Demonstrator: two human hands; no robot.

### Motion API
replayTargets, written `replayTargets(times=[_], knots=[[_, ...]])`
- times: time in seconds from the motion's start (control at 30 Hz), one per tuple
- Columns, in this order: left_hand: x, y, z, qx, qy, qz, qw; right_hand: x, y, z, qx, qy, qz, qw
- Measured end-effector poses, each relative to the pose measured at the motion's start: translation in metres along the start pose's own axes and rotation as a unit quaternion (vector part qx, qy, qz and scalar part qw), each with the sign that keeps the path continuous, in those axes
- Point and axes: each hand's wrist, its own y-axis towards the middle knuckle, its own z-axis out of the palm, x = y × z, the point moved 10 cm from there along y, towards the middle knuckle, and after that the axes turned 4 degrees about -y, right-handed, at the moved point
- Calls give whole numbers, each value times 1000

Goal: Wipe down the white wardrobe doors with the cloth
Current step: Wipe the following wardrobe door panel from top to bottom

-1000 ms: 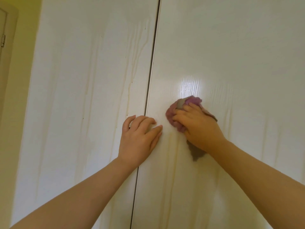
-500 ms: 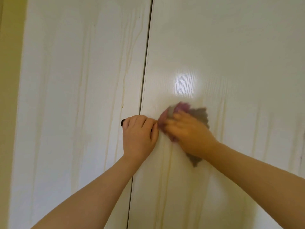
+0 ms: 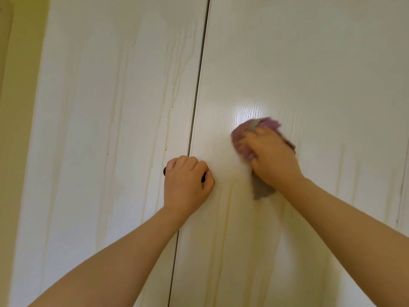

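Two bare forearms reach up from the bottom of the view toward the doors. The left hand (image 3: 188, 185) is curled into a fist around a small dark knob (image 3: 164, 171), and only little bits of the knob peek out beside the fingers. This fist sits right over the thin dark gap (image 3: 200, 85) between the two doors. The right hand (image 3: 273, 155) is closed on a bunched-up purple and grey cloth (image 3: 242, 140) and presses it flat on the right white wooden wardrobe door (image 3: 321, 74). The cloth looks blurry. A grey corner of it hangs down under the wrist. Just above the cloth is a bright shiny spot (image 3: 250, 109). The left white wooden wardrobe door (image 3: 110, 96) has long yellowish drip marks (image 3: 168, 103) running down it. A yellow wall (image 3: 20, 85) stands at the far left.
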Motion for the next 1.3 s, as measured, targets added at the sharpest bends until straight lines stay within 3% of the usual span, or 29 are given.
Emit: replayTargets(times=[0.03, 0.07, 0.17, 0.2, 0.27, 0.33, 0.37, 0.47, 0.5, 0.6, 0.63, 0.67, 0.77, 0.8, 0.83, 0.9, 0.97, 1.03, 1.13, 1.2, 1.3], knots=[[0, 0, 0, 1, -1, -4, 1000, -6, 1, -5, -27, 22, 50, 998], [0, 0, 1, 1, -1, -8, 1000, 7, -2, -5, -36, 17, 22, 999], [-1, 0, 1, 5, 4, 11, 1000, 58, -37, 24, 19, -24, -200, 979], [-2, 1, 0, 4, 4, 26, 1000, 53, -40, 24, 30, -30, -210, 977], [-6, 2, -4, -8, -5, 54, 998, 14, -22, 11, 20, 8, -62, 998], [-10, 5, -7, -22, -32, 67, 997, -16, -18, -4, -51, 51, 83, 994], [-12, 7, -7, -24, -40, 70, 996, -8, -16, -3, -56, 27, 62, 996], [-19, 12, 2, 5, -23, 89, 996, 30, -32, 15, 8, -36, -163, 986], [-19, 11, 6, 19, -15, 93, 995, 21, -31, 9, 13, -39, -170, 985], [-18, 18, 16, 46, 20, 91, 995, -35, -10, -22, -39, 25, 49, 998], [-19, 21, 19, 53, 31, 89, 994, -35, -10, -25, -59, 40, 79, 994], [-21, 24, 22, 56, 41, 88, 994, -19, -11, -19, -48, 25, 53, 997], [-36, 35, 26, 48, 48, 105, 992, 34, -37, 10, 1, -33, -148, 988], [-40, 36, 25, 42, 47, 115, 991, 31, -38, 6, -2, -28, -165, 986], [-45, 39, 24, 35, 45, 126, 990, 15, -32, -2, -21, -21, -139, 990], [-51, 41, 25, 32, 49, 145, 988, -35, -18, -24, -72, 31, 40, 996], [-55, 41, 30, 42, 51, 151, 986, -62, -22, -32, -136, 77, 187, 970], [-57, 41, 33, 46, 42, 150, 987, -31, -28, -11, -93, 44, 136, 985], [-62, 41, 37, 53, 34, 153, 986, 14, -50, 9, -31, -20, -87, 996], [-66, 43, 38, 56, 44, 157, 985, -19, -41, -14, -50, -18, -35, 998], [-72, 49, 41, 62, 67, 156, 984, -79, -39, -56, -160, 61, 183, 968]])
